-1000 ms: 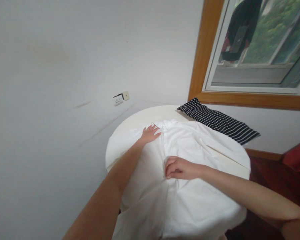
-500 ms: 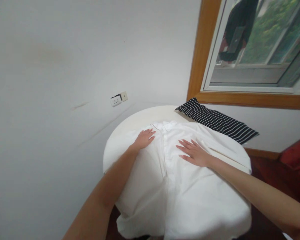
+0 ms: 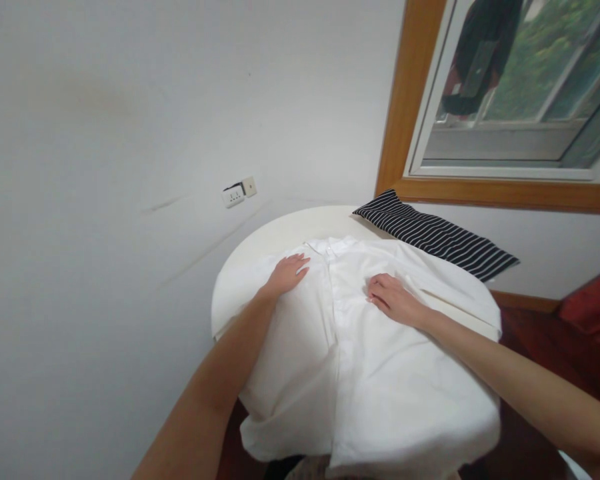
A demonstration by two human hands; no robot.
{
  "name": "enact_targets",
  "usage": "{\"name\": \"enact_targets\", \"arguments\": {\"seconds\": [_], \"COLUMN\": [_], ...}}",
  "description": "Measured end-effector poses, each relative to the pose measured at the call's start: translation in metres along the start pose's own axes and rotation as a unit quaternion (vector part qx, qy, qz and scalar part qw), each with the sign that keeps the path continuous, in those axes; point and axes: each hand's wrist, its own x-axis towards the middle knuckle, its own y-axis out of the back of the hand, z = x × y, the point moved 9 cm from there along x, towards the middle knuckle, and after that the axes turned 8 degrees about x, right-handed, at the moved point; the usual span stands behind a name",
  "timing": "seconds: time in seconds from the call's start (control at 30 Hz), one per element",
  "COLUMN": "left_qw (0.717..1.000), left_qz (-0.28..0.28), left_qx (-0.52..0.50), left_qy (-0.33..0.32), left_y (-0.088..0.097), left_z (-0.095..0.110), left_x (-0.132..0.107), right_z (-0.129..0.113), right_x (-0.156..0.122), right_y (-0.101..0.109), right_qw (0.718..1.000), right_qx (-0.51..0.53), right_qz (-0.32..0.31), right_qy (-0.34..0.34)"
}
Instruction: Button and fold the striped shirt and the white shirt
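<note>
A white button-up shirt [image 3: 365,387] is spread over a round white table [image 3: 260,233], its collar toward the far side and its lower edge hanging over the near rim. On the left half of the shirt, near the collar, my left hand [image 3: 287,273] lies flat with the fingers stretched out. My right hand [image 3: 393,298] rests on the right half, its fingers curled in and pressed together on the cloth. Small folds run through the fabric around both hands.
A black-and-white striped cloth [image 3: 435,233] lies at the table's far right edge and overhangs it. Behind the table stands a white wall with a socket [image 3: 233,195]. A wood-framed window [image 3: 500,191] is at the upper right, with red fabric [image 3: 593,307] below.
My right hand has gone from flat with spread fingers to curled on the shirt. My left hand stays almost in place. The view has shifted slightly.
</note>
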Motion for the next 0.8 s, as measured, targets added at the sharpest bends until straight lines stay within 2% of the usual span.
{"name": "enact_targets", "arguments": {"seconds": [0.13, 0.23, 0.37, 0.47, 0.53, 0.7, 0.8], "left_qw": [1.0, 1.0, 1.0, 1.0, 1.0, 1.0, 1.0], "left_qz": [-0.003, 0.002, 0.005, 0.001, -0.001, 0.007, 0.012], "left_qx": [-0.003, 0.002, 0.009, 0.012, 0.012, 0.009, 0.002], "left_qy": [-0.007, -0.008, -0.009, -0.009, -0.011, -0.007, -0.005], "left_y": [-0.002, -0.003, -0.004, -0.004, -0.005, -0.005, -0.003], "left_z": [0.0, -0.001, 0.0, 0.0, 0.0, 0.0, 0.0], "left_x": [0.0, 0.001, 0.001, 0.002, 0.002, 0.002, 0.001], "right_z": [0.01, 0.005, -0.029, -0.071, -0.092, -0.111, -0.116], "right_x": [-0.005, -0.007, -0.012, -0.025, -0.031, -0.02, -0.008], "right_y": [0.007, 0.014, 0.02, 0.008, -0.001, -0.021, -0.025], "right_qw": [0.997, 0.997, 0.996, 0.984, 0.979, 0.985, 0.98], "right_qx": [0.064, 0.072, 0.077, 0.121, 0.134, 0.12, 0.139], "right_qz": [0.001, 0.003, -0.013, -0.084, -0.103, -0.09, -0.089], "right_qy": [0.034, 0.037, 0.047, 0.101, 0.117, 0.089, 0.107]}}
